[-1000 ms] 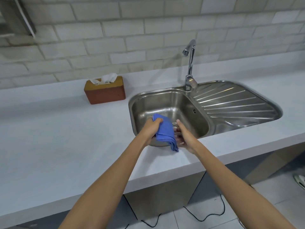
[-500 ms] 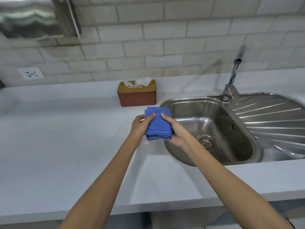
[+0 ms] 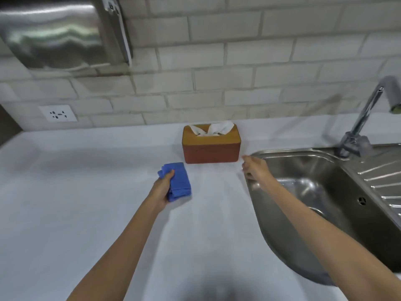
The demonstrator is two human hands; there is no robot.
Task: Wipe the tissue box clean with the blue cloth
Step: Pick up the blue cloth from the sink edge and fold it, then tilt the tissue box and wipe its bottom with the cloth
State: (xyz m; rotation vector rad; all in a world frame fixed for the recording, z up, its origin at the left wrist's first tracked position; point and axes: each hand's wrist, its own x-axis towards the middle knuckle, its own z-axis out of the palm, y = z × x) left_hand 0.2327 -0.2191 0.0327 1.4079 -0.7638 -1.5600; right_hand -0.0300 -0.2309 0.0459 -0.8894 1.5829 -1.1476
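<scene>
The tissue box (image 3: 211, 151) is brown-sided with a yellow-orange top and white tissue sticking out; it stands on the white counter near the back wall. My left hand (image 3: 162, 187) grips the folded blue cloth (image 3: 179, 182) a short way in front of the box's left corner, apart from it. My right hand (image 3: 253, 168) holds nothing, fingers apart, reaching toward the box's lower right corner just short of touching it.
A steel sink (image 3: 314, 192) with a tap (image 3: 364, 118) and a ribbed drainer (image 3: 386, 177) lies to the right. A steel dispenser (image 3: 63, 31) hangs on the tiled wall at upper left, above a wall socket (image 3: 58, 113). White counter (image 3: 86, 203) spreads to the left.
Both hands left the sink and moved left toward the tissue box. My right hand let go of the cloth, which now stays in my left hand alone. The view turned left.
</scene>
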